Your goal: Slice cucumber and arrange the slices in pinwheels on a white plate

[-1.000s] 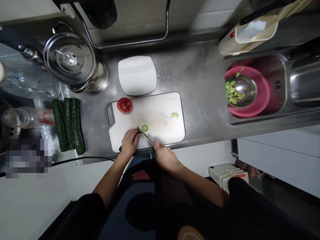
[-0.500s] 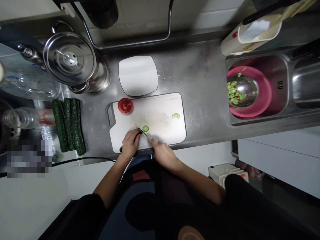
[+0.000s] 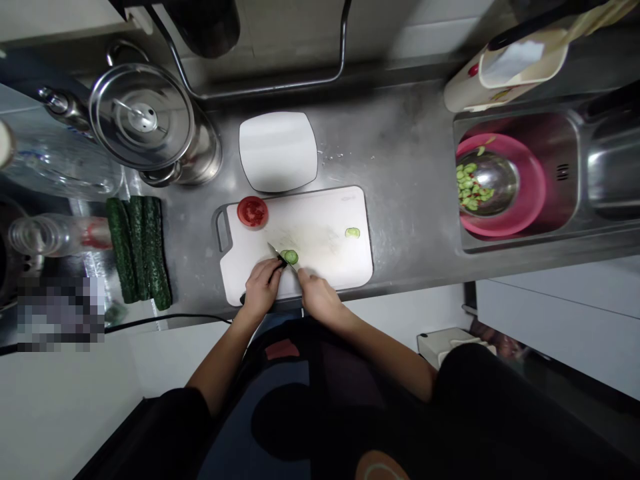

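On the board (image 3: 325, 263), left hand (image 3: 261, 288) grip clamped on cucumber (image 3: 278, 264); right hand (image 3: 315, 300) grip closed round knife (image 3: 274, 250). In the pink basin (image 3: 533, 200), a steel bowl (image 3: 497, 177) holds green pieces (image 3: 467, 190).

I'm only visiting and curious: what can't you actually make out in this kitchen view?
All in the head view:
- The knife handle is hidden under the right hand.
- Whatever the left hand presses on the cutting board is covered by its fingers.
- The patch at the left is blurred out.
- The green pieces in the metal bowl are too small to name.
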Motion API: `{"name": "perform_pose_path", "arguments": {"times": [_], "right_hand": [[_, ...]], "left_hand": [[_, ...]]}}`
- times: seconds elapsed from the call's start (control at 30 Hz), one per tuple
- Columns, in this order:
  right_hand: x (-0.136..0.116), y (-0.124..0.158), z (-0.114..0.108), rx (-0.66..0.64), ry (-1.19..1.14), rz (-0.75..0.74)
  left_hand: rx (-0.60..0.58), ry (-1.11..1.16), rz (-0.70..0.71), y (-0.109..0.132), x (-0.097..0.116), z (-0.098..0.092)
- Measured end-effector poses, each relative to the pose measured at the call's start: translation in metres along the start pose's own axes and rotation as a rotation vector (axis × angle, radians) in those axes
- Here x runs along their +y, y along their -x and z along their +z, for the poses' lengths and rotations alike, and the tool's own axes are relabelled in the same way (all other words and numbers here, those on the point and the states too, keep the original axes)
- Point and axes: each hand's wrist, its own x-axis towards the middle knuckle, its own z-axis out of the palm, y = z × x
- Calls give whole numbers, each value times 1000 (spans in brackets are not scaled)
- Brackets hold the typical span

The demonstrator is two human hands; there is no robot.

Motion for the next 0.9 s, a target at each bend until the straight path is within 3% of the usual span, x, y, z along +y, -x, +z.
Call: {"name": "perform_pose_path", "arguments": {"times": [0.23, 0.47, 0.9], "right_hand": [[3, 21, -12, 41, 15, 68], [-1, 40, -9, -27, 48, 53], [-2, 44, -9, -34, 43, 59]], "left_hand": [[51, -9, 38, 0, 2, 2], [64, -26, 44, 0, 1, 1], [104, -33, 98, -2, 2, 1]]}}
